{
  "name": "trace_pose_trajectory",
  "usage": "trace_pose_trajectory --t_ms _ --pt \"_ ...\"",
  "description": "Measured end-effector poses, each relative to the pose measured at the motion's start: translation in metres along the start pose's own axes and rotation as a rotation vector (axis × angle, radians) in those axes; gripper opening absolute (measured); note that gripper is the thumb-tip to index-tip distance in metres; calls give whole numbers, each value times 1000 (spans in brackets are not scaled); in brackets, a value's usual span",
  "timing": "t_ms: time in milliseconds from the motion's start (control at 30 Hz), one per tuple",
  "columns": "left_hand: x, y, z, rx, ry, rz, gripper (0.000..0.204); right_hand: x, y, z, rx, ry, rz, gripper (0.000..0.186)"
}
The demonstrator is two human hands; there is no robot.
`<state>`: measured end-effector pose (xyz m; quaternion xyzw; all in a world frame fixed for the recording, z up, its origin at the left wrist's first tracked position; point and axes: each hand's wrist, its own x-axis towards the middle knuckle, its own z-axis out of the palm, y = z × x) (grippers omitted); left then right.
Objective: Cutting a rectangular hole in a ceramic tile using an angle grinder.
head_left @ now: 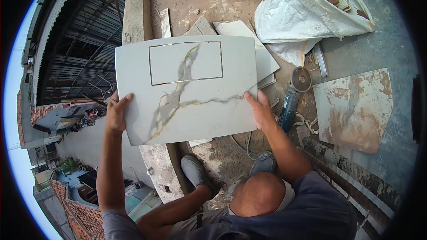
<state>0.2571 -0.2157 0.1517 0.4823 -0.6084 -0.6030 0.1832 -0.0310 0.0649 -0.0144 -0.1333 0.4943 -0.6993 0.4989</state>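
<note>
A large white marble-look tile (204,115) with grey and gold veins is held up in front of me. My left hand (117,112) grips its left edge, thumb on the face. On the opposite edge my right hand (261,109) grips likewise, thumb on top and fingers mostly hidden behind. A thin dark rectangular outline, like a cut line, runs through the tile's upper half; the piece inside it sits in place. Whether the line goes right through, I cannot tell. Just right of my right hand, an angle grinder (290,106) with a round disc lies on the ground.
Several tile offcuts (266,60) lie behind the held tile. A white woven sack (307,22) of broken pieces stands at the far right. A stained tile (356,109) lies on the right. At left, a concrete ledge (137,13) borders a drop to a lower street. A cord (249,149) trails below.
</note>
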Motion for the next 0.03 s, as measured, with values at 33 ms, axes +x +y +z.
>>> trace_pose_trajectory --t_ms 33 --pt "-3 -11 -2 -15 9 -13 52 -8 -13 2 67 -54 22 53"
